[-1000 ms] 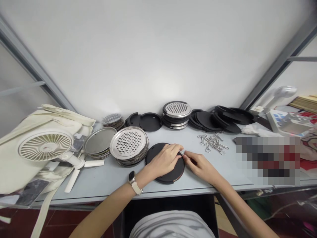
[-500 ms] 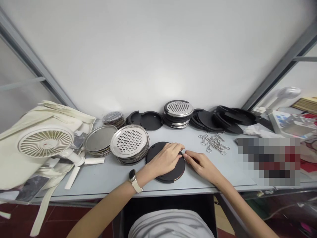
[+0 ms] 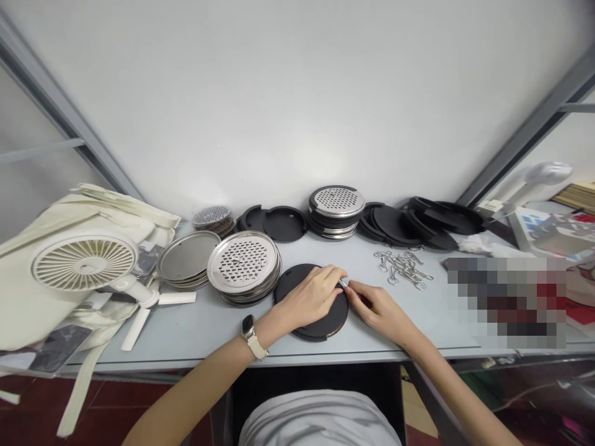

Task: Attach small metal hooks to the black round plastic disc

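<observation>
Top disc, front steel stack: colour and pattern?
The top disc is silver steel with a round field of small dark holes; the head view shows it best.

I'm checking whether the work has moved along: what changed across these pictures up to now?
Very little. The whole view shifted slightly as the head moved. The left hand stays on the black disc, and the right hand still pinches the small metal piece at the disc's edge; nothing was taken or let go. The stacked metal graters and wire clips stayed put.

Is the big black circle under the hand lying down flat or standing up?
It's lying flat. The black round disc rests on its broad face on the pale table, and the left hand lies on top of it.
</observation>
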Demonstrator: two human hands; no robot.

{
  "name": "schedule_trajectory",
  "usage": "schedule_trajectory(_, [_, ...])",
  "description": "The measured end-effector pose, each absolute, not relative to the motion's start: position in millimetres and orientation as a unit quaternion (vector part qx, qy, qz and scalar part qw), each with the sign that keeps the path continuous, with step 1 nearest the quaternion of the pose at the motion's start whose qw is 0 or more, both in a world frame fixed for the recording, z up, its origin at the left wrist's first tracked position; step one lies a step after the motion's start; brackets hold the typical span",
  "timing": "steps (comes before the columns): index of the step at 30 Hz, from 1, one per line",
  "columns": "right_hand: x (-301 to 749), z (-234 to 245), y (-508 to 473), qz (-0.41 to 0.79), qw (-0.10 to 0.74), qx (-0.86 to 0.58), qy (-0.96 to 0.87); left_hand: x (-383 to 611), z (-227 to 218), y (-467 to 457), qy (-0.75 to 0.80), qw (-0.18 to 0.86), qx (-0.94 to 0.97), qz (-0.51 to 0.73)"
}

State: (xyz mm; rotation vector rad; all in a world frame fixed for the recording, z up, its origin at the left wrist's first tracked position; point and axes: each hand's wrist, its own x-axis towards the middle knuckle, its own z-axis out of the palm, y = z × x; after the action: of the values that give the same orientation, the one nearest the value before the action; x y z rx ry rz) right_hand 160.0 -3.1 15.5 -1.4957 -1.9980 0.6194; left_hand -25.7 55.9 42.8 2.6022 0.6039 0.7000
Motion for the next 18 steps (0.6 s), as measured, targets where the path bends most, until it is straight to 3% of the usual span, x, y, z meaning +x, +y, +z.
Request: schedule_trajectory(18, [159.8,18.8,-2.2,0.233,0.289,-0.565,-0.737,-25.9,43.2,55.5,0.208,0.2,0.925,0.249])
